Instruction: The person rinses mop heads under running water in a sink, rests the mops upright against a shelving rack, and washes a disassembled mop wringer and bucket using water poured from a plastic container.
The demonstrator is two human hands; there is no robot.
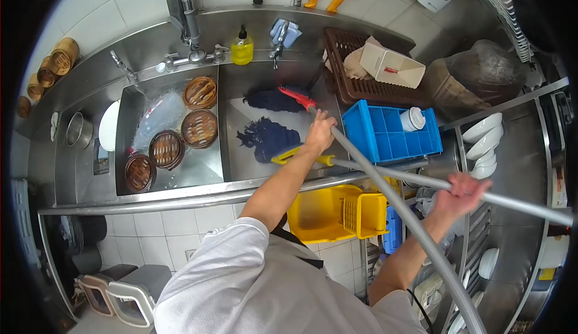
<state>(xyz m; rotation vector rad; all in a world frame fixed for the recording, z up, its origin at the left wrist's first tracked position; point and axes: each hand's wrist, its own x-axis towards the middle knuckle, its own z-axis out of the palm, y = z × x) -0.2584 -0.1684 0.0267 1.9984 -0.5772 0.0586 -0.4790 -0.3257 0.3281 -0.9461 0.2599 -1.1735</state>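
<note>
Two mops lie with their dark blue heads in the right sink basin (241, 168). My left hand (321, 130) is closed round the grey pole of the red-clamped mop (274, 100), just below its red clamp (297, 98). My right hand (462, 195) is wrapped round the pole of the yellow-clamped mop (268, 138), well away from its yellow clamp (301, 155). The two poles cross in front of the blue divided crate (367, 132). The red-clamped mop's pole runs down to the lower right, past my right forearm.
Round steamer baskets (198, 128) sit in the left basin with running water. A soap bottle (242, 49) and taps line the back ledge. Right of the basin are a brown crate (343, 84) and white bowls (481, 128). A yellow mop bucket (316, 222) stands below the rail.
</note>
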